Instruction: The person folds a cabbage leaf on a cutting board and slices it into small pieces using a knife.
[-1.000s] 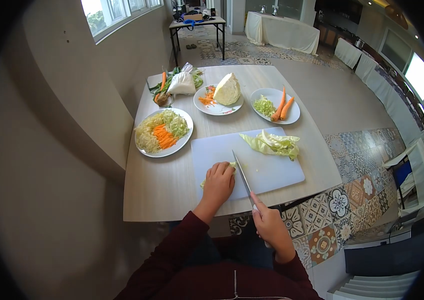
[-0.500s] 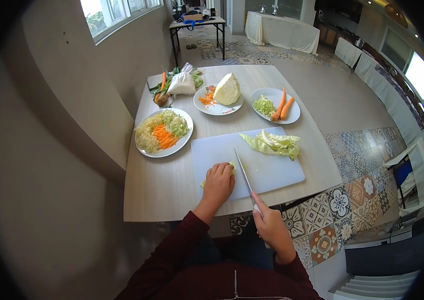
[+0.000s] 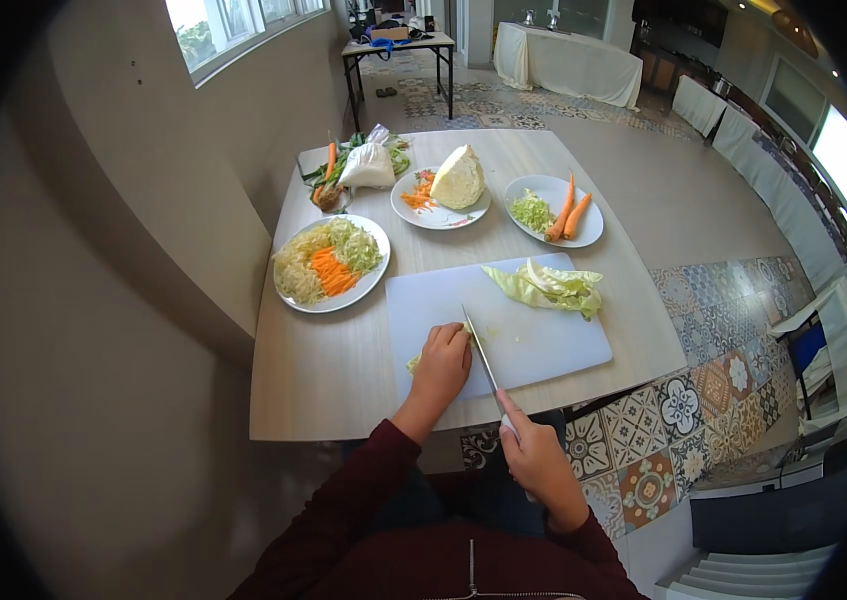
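On the white cutting board (image 3: 544, 355), my left hand (image 3: 442, 368) is curled over a piece of cabbage (image 3: 413, 365), mostly hidden under the fingers. My right hand (image 3: 534, 452) grips the handle of a knife (image 3: 481, 350), its blade pointing away and lying close beside my left fingertips. Loose cabbage leaves (image 3: 549, 288) rest at the board's far right. To the left stands a plate (image 3: 381, 278) with shredded cabbage and carrot strips (image 3: 331, 272). A cabbage wedge (image 3: 459, 180) sits on a plate (image 3: 444, 222) behind the board.
At the back right, a plate (image 3: 596, 232) holds two carrots (image 3: 572, 215) and chopped greens (image 3: 532, 210). A white-filled plastic bag (image 3: 368, 168) and vegetables lie at the back left. A wall (image 3: 184, 190) runs along the table's left side.
The knife has shifted slightly left, closer to my left fingertips, and my right hand has moved a little with it. The whole view has shifted slightly.
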`<state>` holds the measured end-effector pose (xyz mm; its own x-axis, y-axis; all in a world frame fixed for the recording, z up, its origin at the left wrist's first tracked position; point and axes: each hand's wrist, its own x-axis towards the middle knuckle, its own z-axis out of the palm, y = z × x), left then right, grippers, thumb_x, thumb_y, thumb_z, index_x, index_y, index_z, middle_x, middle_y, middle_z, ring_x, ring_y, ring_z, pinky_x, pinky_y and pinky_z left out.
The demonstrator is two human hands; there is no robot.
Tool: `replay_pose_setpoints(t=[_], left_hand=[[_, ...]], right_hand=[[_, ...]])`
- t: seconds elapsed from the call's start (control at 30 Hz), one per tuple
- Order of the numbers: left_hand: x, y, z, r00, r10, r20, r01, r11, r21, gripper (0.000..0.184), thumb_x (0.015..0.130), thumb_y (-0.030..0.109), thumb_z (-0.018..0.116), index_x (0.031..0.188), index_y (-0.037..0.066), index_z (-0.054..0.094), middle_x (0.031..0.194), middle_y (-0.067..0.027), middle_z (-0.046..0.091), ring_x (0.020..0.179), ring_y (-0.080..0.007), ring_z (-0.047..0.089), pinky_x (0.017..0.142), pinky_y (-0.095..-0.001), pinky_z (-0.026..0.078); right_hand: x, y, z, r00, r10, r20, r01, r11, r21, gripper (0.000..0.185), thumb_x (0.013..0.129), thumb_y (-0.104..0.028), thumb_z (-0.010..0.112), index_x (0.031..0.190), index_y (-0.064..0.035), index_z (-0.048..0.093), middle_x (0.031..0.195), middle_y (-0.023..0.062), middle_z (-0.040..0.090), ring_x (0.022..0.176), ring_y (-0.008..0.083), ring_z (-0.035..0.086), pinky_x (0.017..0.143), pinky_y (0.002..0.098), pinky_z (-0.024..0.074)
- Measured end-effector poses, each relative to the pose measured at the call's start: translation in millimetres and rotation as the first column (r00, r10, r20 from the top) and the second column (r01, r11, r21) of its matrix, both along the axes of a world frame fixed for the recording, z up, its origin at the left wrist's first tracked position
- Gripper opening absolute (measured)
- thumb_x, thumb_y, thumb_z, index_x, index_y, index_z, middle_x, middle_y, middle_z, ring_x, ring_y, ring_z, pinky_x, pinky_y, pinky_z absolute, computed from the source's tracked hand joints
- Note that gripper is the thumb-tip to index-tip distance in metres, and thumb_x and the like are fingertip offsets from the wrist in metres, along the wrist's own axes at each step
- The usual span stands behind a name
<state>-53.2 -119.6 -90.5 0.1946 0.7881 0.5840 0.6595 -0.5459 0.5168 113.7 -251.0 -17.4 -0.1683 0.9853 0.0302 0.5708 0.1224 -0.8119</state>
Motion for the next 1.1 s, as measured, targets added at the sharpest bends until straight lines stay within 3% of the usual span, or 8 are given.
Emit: replay_pose_setpoints(t=[0.1, 0.43, 0.53, 0.7, 0.8, 0.9, 1.0, 1.1], left_hand=[[3.1, 2.8, -1.9, 1.000, 0.007, 0.029, -0.007, 1.000, -0.013, 0.021, 0.083, 0.003, 0.065, 0.104, -0.003, 0.063, 0.112, -0.0190, 0.062, 0.104, -0.0378, 0.057, 0.092, -0.0438, 0.048], [12.8, 1.8, 5.0, 0.994, 0.095, 0.059, -0.092, 0.994, -0.053, 0.025, 0.084, 0.007, 0.067, 0.107, -0.003, 0.064, 0.117, -0.0224, 0.060, 0.108, -0.0393, 0.055, 0.094, -0.0452, 0.047], [7.1, 0.3, 16.8, 0.987, 0.158, -0.044, -0.157, 0.987, 0.024, 0.025, 0.084, 0.010, 0.067, 0.107, 0.000, 0.066, 0.117, -0.0187, 0.062, 0.108, -0.0357, 0.056, 0.092, -0.0446, 0.047], [2.7, 4.0, 19.3, 0.981, 0.132, -0.146, -0.124, 0.990, 0.061, 0.019, 0.083, 0.010, 0.065, 0.101, 0.007, 0.068, 0.111, -0.0074, 0.066, 0.107, -0.0278, 0.058, 0.090, -0.0420, 0.045], [2.1, 6.0, 14.8, 0.980, 0.103, -0.170, -0.096, 0.994, 0.051, 0.016, 0.081, 0.009, 0.065, 0.097, 0.008, 0.068, 0.106, -0.0043, 0.068, 0.104, -0.0258, 0.059, 0.088, -0.0415, 0.044], [0.7, 5.4, 15.1, 0.977, 0.091, -0.192, -0.089, 0.996, 0.020, 0.014, 0.079, 0.009, 0.065, 0.093, 0.009, 0.068, 0.102, -0.0039, 0.068, 0.102, -0.0251, 0.060, 0.086, -0.0413, 0.044], [-0.5, 4.3, 19.5, 0.972, 0.093, -0.218, -0.096, 0.995, -0.004, 0.012, 0.080, 0.010, 0.065, 0.092, 0.009, 0.066, 0.100, -0.0036, 0.068, 0.100, -0.0248, 0.060, 0.085, -0.0409, 0.044], [-3.4, 2.2, 23.0, 0.973, 0.082, -0.218, -0.082, 0.997, 0.010, 0.013, 0.080, 0.012, 0.066, 0.093, 0.009, 0.065, 0.099, -0.0029, 0.069, 0.100, -0.0248, 0.061, 0.085, -0.0408, 0.044]], right_hand=[[-0.9, 0.5, 7.5, 1.000, -0.024, -0.010, 0.023, 0.998, -0.063, 0.050, 0.093, -0.010, 0.052, 0.143, -0.0037, 0.046, 0.071, 0.0296, 0.060, 0.070, 0.0461, 0.063, 0.064, 0.0517, 0.0468], [6.4, 3.4, 21.3, 0.997, -0.072, 0.036, 0.073, 0.997, -0.010, 0.051, 0.093, -0.010, 0.052, 0.143, -0.0043, 0.047, 0.070, 0.0290, 0.059, 0.068, 0.0457, 0.062, 0.063, 0.0501, 0.0470], [4.3, 1.1, 22.3, 0.999, -0.047, 0.019, 0.047, 0.999, -0.012, 0.051, 0.093, -0.010, 0.053, 0.143, -0.0041, 0.047, 0.070, 0.0288, 0.060, 0.068, 0.0457, 0.062, 0.063, 0.0500, 0.0471], [3.7, 1.9, 11.8, 0.999, -0.032, 0.025, 0.032, 0.999, 0.011, 0.051, 0.093, -0.010, 0.053, 0.143, -0.0046, 0.046, 0.070, 0.0288, 0.060, 0.069, 0.0457, 0.062, 0.063, 0.0503, 0.0470], [4.4, 1.1, 10.4, 0.999, -0.048, 0.004, 0.048, 0.999, 0.003, 0.049, 0.093, -0.010, 0.053, 0.142, -0.0049, 0.049, 0.074, 0.0289, 0.059, 0.064, 0.0425, 0.061, 0.063, 0.0416, 0.0475], [5.1, -0.7, 10.5, 0.999, -0.037, 0.020, 0.036, 0.999, 0.009, 0.048, 0.093, -0.010, 0.054, 0.141, -0.0055, 0.050, 0.074, 0.0290, 0.059, 0.065, 0.0431, 0.061, 0.063, 0.0420, 0.0476], [6.3, -1.4, 12.1, 0.999, -0.017, 0.044, 0.018, 1.000, -0.017, 0.050, 0.093, -0.011, 0.053, 0.142, -0.0054, 0.048, 0.069, 0.0279, 0.060, 0.067, 0.0455, 0.062, 0.062, 0.0510, 0.0466], [8.0, -3.7, 15.1, 0.999, -0.016, 0.049, 0.017, 1.000, -0.022, 0.050, 0.093, -0.012, 0.053, 0.142, -0.0060, 0.048, 0.069, 0.0280, 0.060, 0.067, 0.0456, 0.062, 0.062, 0.0512, 0.0463]])
